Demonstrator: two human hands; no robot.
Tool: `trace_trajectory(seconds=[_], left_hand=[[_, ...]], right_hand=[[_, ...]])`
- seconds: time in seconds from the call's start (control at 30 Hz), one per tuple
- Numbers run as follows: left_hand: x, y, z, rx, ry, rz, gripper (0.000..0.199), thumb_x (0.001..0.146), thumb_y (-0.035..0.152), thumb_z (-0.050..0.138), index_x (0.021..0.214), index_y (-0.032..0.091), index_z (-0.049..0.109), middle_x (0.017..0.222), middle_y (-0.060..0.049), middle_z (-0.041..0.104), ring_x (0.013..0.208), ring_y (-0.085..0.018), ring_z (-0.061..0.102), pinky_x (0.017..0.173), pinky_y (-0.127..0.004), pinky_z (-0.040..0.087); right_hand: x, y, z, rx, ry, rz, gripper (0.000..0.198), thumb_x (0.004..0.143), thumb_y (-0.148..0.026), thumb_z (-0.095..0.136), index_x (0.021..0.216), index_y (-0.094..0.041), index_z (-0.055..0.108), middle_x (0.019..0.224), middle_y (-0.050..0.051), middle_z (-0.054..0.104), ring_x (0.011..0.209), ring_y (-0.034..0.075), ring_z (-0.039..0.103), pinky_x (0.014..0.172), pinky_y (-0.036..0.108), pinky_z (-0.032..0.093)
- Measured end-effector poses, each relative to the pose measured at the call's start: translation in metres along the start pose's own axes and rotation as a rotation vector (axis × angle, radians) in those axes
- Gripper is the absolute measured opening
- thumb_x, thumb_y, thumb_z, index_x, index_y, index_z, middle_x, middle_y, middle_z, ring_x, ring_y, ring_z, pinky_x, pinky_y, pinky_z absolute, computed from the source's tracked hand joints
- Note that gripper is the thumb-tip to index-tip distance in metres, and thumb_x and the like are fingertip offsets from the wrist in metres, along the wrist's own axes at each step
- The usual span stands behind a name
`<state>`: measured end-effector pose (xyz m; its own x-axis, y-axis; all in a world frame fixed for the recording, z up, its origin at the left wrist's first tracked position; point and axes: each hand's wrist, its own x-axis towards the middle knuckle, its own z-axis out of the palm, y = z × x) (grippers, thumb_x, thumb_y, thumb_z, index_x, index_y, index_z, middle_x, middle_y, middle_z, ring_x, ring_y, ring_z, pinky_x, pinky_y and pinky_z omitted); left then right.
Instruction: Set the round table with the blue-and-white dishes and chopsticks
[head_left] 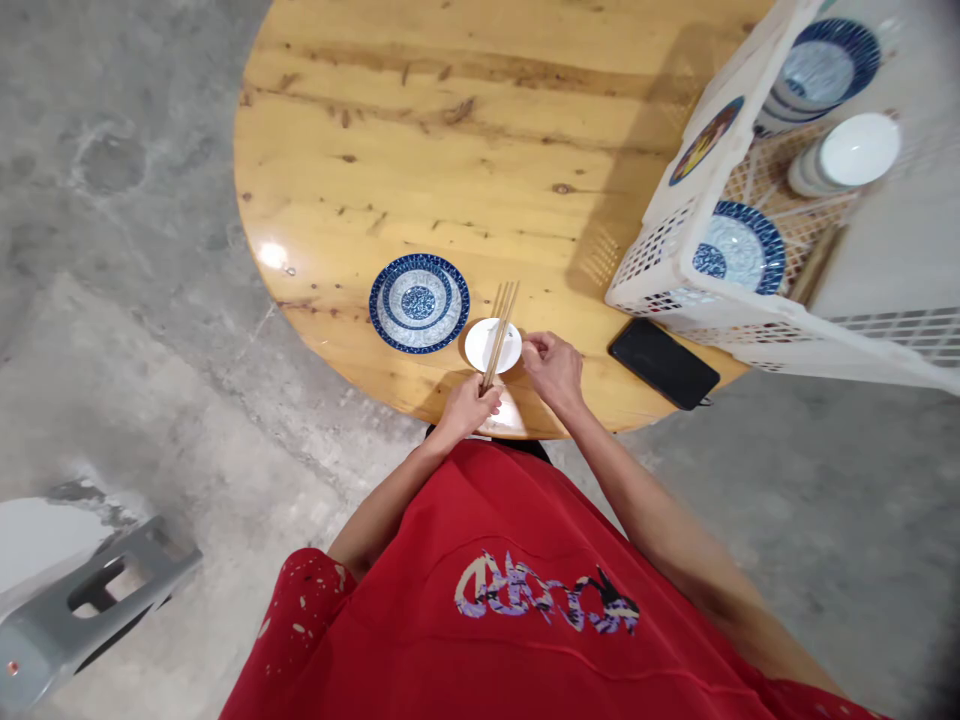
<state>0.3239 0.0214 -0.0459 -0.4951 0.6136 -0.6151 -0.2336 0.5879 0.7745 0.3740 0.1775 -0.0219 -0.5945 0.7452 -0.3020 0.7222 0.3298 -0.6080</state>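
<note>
My left hand [471, 403] is closed round the lower ends of several wooden chopsticks [502, 325] at the table's near edge. Their upper ends slant away across a small white bowl [475, 348], which stands on the table. On the bowl's right, my right hand [553, 368] has its fingers curled and pinched together close by the rim. Whether they grip the rim or something small is hidden. A blue-and-white patterned bowl [420, 301] rests on a matching plate [381, 332] to the left of the white bowl.
A white plastic basket [660, 250] at the right holds blue-patterned bowls [821, 70], stacked white bowls [859, 150] and a patterned plate [750, 250]. A black phone [664, 362] lies before it on the round wooden table [420, 150]. A grey stool [97, 600] stands lower left.
</note>
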Motion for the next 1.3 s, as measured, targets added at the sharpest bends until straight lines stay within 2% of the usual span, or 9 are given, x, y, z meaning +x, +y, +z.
trace_trajectory(seconds=[0.2,0.37,0.6,0.97,1.2,1.3], left_hand=[[0.0,-0.002,-0.001,-0.092,-0.033,0.003,0.015,0.096,0.027,0.049,0.083,0.02,0.05,0.075,-0.002,0.07,0.065,-0.013,0.068,0.063,-0.023,0.052],[-0.002,0.002,0.0,-0.067,-0.04,0.01,0.015,0.096,0.024,0.047,0.081,0.02,0.048,0.072,-0.001,0.069,0.061,-0.013,0.066,0.056,-0.021,0.047],[-0.002,-0.002,-0.002,-0.068,-0.047,0.009,0.017,0.095,0.027,0.052,0.081,0.02,0.048,0.072,0.001,0.068,0.056,-0.01,0.063,0.055,-0.019,0.043],[-0.002,0.002,-0.007,0.006,-0.038,0.039,0.016,0.097,0.025,0.047,0.083,0.019,0.051,0.074,-0.001,0.07,0.06,-0.011,0.065,0.058,-0.02,0.045],[-0.002,0.0,-0.007,-0.032,-0.023,0.035,0.019,0.096,0.028,0.048,0.08,0.019,0.051,0.073,-0.001,0.069,0.057,-0.011,0.062,0.056,-0.021,0.046],[-0.002,0.0,-0.006,-0.042,-0.009,0.027,0.02,0.096,0.031,0.049,0.08,0.019,0.051,0.073,-0.001,0.069,0.057,-0.011,0.063,0.056,-0.021,0.045]], right_hand=[[-0.002,-0.016,0.001,-0.163,-0.153,-0.099,0.031,0.09,-0.028,0.051,0.093,-0.015,0.078,0.081,0.009,0.075,0.078,0.024,0.07,0.076,0.031,0.048],[-0.001,-0.021,0.009,-0.274,-0.18,-0.101,0.03,0.091,-0.029,0.052,0.091,-0.017,0.08,0.084,0.01,0.076,0.082,0.026,0.07,0.069,0.03,0.043],[-0.004,-0.017,0.007,-0.289,-0.173,-0.082,0.03,0.09,-0.03,0.055,0.095,-0.016,0.081,0.084,0.011,0.077,0.081,0.027,0.07,0.069,0.031,0.044],[-0.003,-0.009,0.004,-0.229,-0.135,-0.081,0.03,0.087,-0.031,0.053,0.091,-0.018,0.079,0.082,0.01,0.076,0.081,0.027,0.07,0.071,0.032,0.047],[0.016,-0.004,0.003,-0.065,-0.075,-0.039,0.029,0.084,-0.031,0.053,0.095,-0.017,0.076,0.08,0.01,0.075,0.08,0.029,0.071,0.076,0.037,0.052],[0.021,0.003,0.001,-0.061,-0.024,-0.022,0.028,0.083,-0.032,0.054,0.095,-0.017,0.074,0.077,0.01,0.073,0.079,0.031,0.071,0.079,0.04,0.053]])
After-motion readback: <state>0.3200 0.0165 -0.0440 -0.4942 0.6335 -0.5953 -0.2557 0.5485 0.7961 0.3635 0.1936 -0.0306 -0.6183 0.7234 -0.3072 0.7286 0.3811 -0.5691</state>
